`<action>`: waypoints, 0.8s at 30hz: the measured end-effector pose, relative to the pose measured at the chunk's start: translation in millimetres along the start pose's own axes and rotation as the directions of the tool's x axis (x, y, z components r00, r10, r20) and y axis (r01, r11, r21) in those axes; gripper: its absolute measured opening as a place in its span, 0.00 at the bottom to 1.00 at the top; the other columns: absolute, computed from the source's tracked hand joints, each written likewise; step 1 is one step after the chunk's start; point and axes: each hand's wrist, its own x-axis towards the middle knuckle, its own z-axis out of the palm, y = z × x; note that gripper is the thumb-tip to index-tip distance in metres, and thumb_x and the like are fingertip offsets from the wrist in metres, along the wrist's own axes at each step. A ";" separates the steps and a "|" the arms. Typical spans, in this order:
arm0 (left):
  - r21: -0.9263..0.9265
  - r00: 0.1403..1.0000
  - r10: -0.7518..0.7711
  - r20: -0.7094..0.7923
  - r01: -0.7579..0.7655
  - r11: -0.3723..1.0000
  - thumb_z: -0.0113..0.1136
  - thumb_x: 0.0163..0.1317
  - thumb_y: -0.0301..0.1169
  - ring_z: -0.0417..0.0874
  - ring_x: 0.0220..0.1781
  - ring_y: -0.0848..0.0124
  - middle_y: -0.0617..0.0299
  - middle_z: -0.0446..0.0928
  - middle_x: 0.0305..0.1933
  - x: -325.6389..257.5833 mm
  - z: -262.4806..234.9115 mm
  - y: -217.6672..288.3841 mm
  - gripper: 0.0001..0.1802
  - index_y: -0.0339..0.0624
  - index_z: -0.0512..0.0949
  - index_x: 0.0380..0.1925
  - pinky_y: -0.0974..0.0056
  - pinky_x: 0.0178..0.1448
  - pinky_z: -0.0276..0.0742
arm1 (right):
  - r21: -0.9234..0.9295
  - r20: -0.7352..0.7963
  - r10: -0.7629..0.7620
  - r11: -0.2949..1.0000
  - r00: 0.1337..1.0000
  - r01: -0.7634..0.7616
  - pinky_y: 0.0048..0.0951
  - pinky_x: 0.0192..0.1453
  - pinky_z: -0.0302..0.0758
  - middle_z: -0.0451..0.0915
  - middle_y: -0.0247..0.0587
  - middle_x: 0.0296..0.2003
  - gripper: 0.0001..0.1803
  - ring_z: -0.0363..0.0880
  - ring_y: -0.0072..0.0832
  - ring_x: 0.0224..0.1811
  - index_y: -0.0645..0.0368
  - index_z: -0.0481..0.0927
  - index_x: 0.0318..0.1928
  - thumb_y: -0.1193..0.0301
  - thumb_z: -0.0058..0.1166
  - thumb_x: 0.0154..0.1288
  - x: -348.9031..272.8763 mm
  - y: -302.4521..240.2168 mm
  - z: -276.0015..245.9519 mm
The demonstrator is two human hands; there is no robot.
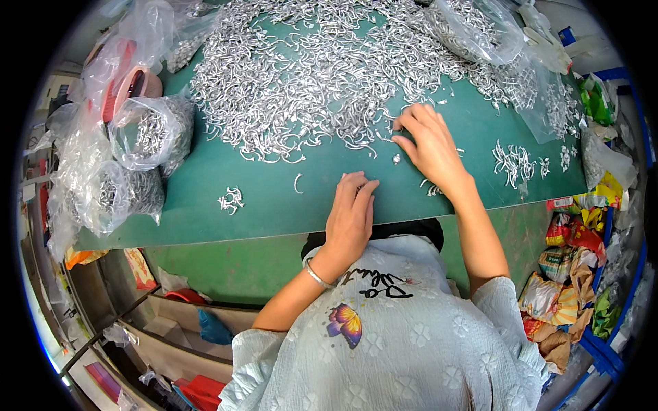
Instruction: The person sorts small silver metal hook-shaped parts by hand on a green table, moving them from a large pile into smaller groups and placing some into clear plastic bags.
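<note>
A broad heap of small curved silvery metal pieces (pixel 288 89) covers the far part of the green tabletop (pixel 267 205). Over the heap's near edge is my right hand (pixel 430 147), its fingers bent and the thumb apart from the forefinger, with nothing visible between them. One small silvery piece (pixel 396 159) lies just below that thumb. My left hand (pixel 351 212) rests close to the table's front edge, fingers curled down and together; whatever they hold is hidden. Beside it, to the left, lies a single curved piece (pixel 298 183). Several pieces (pixel 432 188) sit partly behind my right wrist.
Clear plastic bags of metal pieces (pixel 140 192) stand at the left, near a pink basket (pixel 137 85). A small cluster (pixel 231 200) lies front left, a larger one (pixel 514 163) at right. Another bag (pixel 480 31) is at the far right. Colourful packages (pixel 555 274) fill a blue-framed rack.
</note>
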 end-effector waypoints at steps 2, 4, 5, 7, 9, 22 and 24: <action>-0.008 1.000 -0.002 0.011 0.002 1.000 0.55 0.58 0.14 0.73 0.59 0.48 0.50 0.71 0.49 0.1 -1.1 -0.7 0.18 0.35 0.74 0.50 0.47 0.68 0.66 | -0.076 0.036 0.006 0.997 0.999 -0.003 0.40 0.49 0.68 0.73 0.41 0.35 0.08 0.72 0.40 0.44 0.61 0.77 0.33 0.76 0.62 0.54 -1.0 -0.6 1.6; -0.004 1.000 -0.006 0.017 0.006 1.000 0.55 0.58 0.15 0.72 0.59 0.48 0.49 0.71 0.49 -1.5 -1.5 -1.7 0.18 0.34 0.74 0.50 0.47 0.69 0.66 | -0.128 0.081 0.026 0.992 0.996 -0.016 0.39 0.49 0.68 0.73 0.40 0.36 0.08 0.71 0.40 0.44 0.60 0.76 0.34 0.76 0.63 0.54 -11.3 1.9 -10.4; 0.001 1.000 -0.003 0.022 0.003 1.000 0.55 0.58 0.15 0.72 0.59 0.48 0.49 0.70 0.49 -2.3 -1.7 -2.4 0.18 0.34 0.73 0.50 0.47 0.69 0.66 | -0.102 0.159 0.043 0.994 0.986 -0.027 0.40 0.49 0.68 0.73 0.40 0.36 0.10 0.71 0.40 0.45 0.60 0.76 0.36 0.76 0.63 0.54 -16.1 3.8 -17.8; 0.007 1.000 0.002 0.029 -0.003 1.000 0.55 0.58 0.16 0.72 0.60 0.47 0.49 0.69 0.50 -2.5 -0.5 -2.6 0.18 0.34 0.73 0.51 0.46 0.69 0.66 | -0.031 0.107 0.030 0.999 0.994 -0.027 0.40 0.49 0.68 0.73 0.40 0.37 0.10 0.71 0.40 0.44 0.60 0.76 0.37 0.76 0.63 0.54 -20.0 0.8 -21.6; 0.016 0.999 0.007 0.032 -0.008 1.000 0.55 0.58 0.16 0.72 0.60 0.47 0.49 0.69 0.50 -1.8 -0.6 -2.3 0.18 0.34 0.73 0.50 0.46 0.69 0.66 | -0.032 0.073 0.006 0.999 0.997 -0.003 0.40 0.48 0.68 0.72 0.40 0.37 0.11 0.71 0.40 0.44 0.60 0.76 0.37 0.76 0.63 0.54 -20.2 1.6 -19.9; 0.013 1.000 0.018 0.006 -0.018 1.000 0.55 0.57 0.15 0.73 0.59 0.47 0.50 0.69 0.49 -1.4 0.0 -0.8 0.18 0.34 0.73 0.50 0.46 0.69 0.67 | 0.058 0.278 -0.006 0.998 0.960 -0.010 0.36 0.48 0.69 0.73 0.40 0.35 0.08 0.73 0.40 0.42 0.61 0.76 0.35 0.76 0.62 0.57 -35.0 -6.2 -28.8; 0.011 1.000 0.016 0.006 -0.017 1.000 0.55 0.57 0.15 0.72 0.59 0.47 0.50 0.69 0.49 -1.8 -1.0 -0.8 0.18 0.34 0.73 0.50 0.46 0.69 0.67 | 0.132 0.189 0.015 0.990 0.982 -0.041 0.36 0.47 0.70 0.75 0.41 0.36 0.07 0.74 0.40 0.41 0.62 0.77 0.37 0.76 0.61 0.58 -23.2 5.2 -30.2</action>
